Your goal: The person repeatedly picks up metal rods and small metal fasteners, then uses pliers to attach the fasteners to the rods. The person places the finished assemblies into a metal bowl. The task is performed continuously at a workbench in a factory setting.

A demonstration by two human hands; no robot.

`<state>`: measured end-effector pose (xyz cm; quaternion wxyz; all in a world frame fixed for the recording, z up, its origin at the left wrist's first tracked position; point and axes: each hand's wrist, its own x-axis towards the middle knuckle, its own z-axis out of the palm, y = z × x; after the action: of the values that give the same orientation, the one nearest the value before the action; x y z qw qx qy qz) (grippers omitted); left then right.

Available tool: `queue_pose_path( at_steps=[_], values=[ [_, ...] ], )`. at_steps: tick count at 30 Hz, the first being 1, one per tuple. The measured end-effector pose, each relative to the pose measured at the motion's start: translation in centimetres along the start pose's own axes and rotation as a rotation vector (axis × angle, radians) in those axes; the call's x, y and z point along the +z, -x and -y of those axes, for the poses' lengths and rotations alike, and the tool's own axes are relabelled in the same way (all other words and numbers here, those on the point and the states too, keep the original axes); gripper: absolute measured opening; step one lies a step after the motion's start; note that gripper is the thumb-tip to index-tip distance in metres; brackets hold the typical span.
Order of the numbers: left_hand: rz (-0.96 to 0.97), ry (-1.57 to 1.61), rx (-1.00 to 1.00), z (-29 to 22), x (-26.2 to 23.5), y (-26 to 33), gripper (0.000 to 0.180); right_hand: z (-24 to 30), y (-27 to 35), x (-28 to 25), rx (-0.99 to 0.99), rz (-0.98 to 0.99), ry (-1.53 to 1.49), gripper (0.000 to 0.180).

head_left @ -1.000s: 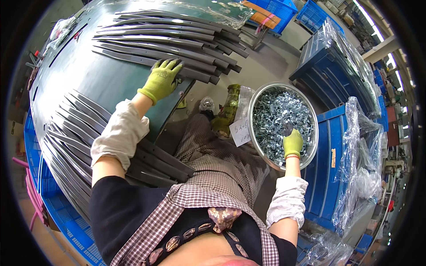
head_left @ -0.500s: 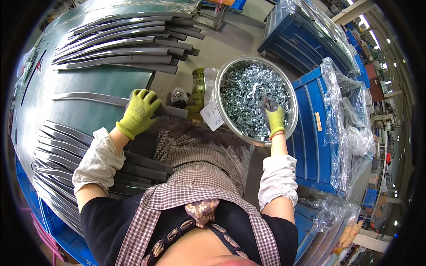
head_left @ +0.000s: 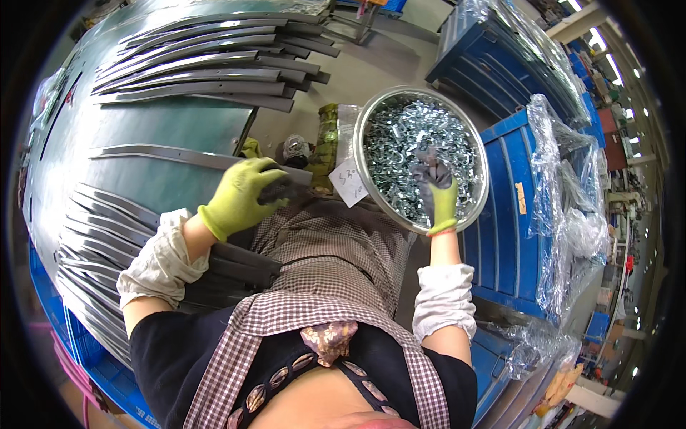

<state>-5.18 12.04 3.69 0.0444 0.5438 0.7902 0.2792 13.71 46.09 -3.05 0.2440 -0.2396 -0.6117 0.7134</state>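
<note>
My left hand (head_left: 246, 193), in a yellow-green glove with dark fingertips, hovers at the right part of a single long grey metal strip (head_left: 161, 152) on the green table. Its fingers are curled in toward the thumb; whatever lies between them is hidden, and the hand covers part of the strip. A round metal bowl (head_left: 360, 136) full of small shiny metal clips (head_left: 404, 132) stands to the right. Inside it, my right hand (head_left: 437, 189), gloved alike, dips its bent, drawn-together fingers among the clips. What those fingertips grip is too small to make out.
Stacked grey strips lie at the far side (head_left: 207, 53) and near side (head_left: 93, 236) of the green table (head_left: 179, 125). A paper tag (head_left: 349, 182) with handwriting hangs by the bowl. Blue bins (head_left: 504, 207) with clear plastic wrap (head_left: 572, 207) stand at the right.
My left hand has shifted right and nearer along the strip, its fingers now curled. My right hand stays in the bowl, its fingers bent further in. The whole view has shifted slightly.
</note>
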Motion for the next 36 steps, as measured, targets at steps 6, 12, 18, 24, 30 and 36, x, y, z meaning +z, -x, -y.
queue_pose_path(
  at_steps=[6, 12, 18, 24, 30, 36],
  values=[
    [0.296, 0.464, -0.058, -2.8, 2.3, 0.6, 0.043, 2.6, 8.2, 11.3, -0.372, 0.495, 0.500, 0.037],
    [0.248, 0.606, -0.205, -1.0, 2.9, 2.1, 0.047, 0.7, 9.7, 14.1, -0.503, 0.567, 0.491, 0.072],
    [0.179, 0.079, 0.071, -1.5, 3.3, 2.6, 0.050, -0.2, 10.0, 14.7, -0.205, 0.423, 0.249, 0.074],
    [0.354, -0.038, 0.304, -0.6, 2.7, 2.2, 0.046, -1.7, 8.8, 13.0, 0.530, 0.708, -0.207, 0.043],
    [0.418, 0.128, 0.346, 0.3, 2.0, 1.6, 0.045, -1.1, 8.7, 13.2, 0.415, 0.773, -0.080, 0.056],
    [0.516, 0.244, 0.319, 0.7, 2.4, 1.5, 0.045, -2.0, 8.3, 13.0, 0.344, 0.819, -0.124, 0.063]
  ],
)
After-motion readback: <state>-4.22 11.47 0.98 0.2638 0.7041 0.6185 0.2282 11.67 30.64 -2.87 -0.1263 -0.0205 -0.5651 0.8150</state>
